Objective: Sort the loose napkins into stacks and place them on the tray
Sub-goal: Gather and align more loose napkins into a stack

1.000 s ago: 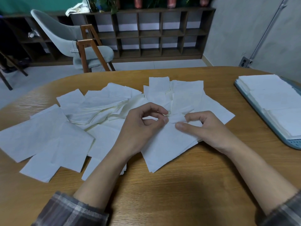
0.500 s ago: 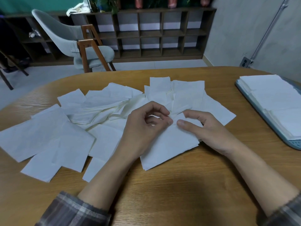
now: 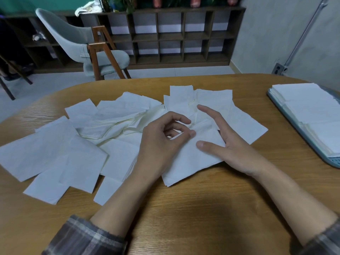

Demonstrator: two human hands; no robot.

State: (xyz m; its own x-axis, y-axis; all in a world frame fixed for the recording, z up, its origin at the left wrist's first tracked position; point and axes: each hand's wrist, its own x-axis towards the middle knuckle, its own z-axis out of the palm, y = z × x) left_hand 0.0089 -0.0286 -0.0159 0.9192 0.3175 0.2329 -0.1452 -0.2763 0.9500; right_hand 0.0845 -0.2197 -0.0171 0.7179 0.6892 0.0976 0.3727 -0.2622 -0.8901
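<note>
Head view, reading from the left: loose napkins (image 3: 46, 153) are lying flat and overlapping on the wooden table (image 3: 184, 208), some of them sticking out over the near edge of the spread. Just right of them a looser heap (image 3: 117, 115) of folded sheets is fanning out, its layered edges showing.

At the middle, the left hand (image 3: 161, 142) is hovering low over the spread with its fingers curled and the thumb tip close to the index finger. Whether a fold of paper is caught between them I cannot tell. Beside it, the right hand (image 3: 230, 144) is lying spread wide, fingers straight and thumb out, its palm pressing on the creased napkin (image 3: 189, 162) that both hands are working over.

At the far right, well apart from the spread, the tray (image 3: 331, 161) is already carrying neat stacks (image 3: 309, 111) of squared napkins.

These sheets are looking thin, very light and limp, and the paper probably tears if it is tugged. A single one is likely to cling to its neighbour or flutter, so a flat palm is probably serving best for sliding and squaring. For lifting, the sensible place to be taking hold is a free corner or a folded edge, pinched gently. A finished pile is probably best lifted from two opposite sides, with fingers underneath, so the layers are not sliding apart.
</note>
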